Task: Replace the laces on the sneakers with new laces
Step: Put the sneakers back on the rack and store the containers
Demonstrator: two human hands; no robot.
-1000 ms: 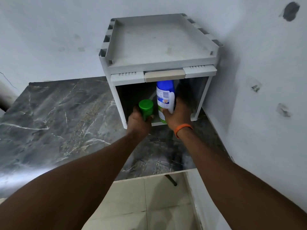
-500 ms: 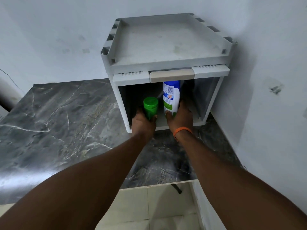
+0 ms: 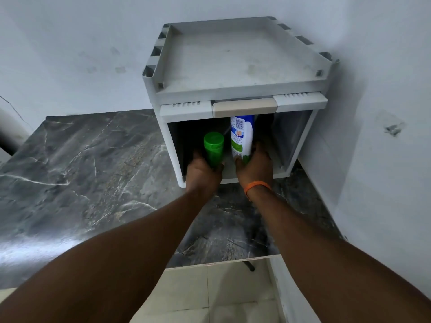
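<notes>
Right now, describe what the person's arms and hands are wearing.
The left forearm and right forearm are uncovered to the frame's edge; no sleeves show. The left hand has no glove, ring or watch in view. The right hand is also ungloved, and an orange band circles its wrist.

one green bottle (image 3: 213, 149), one blue-white bottle (image 3: 241, 136), one cabinet (image 3: 233, 64), one left hand (image 3: 201, 172), one right hand (image 3: 255, 167).

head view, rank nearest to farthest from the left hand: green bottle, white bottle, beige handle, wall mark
1. green bottle, gripped in the left hand
2. white bottle, just right
3. beige handle, above
4. wall mark, far right
</notes>
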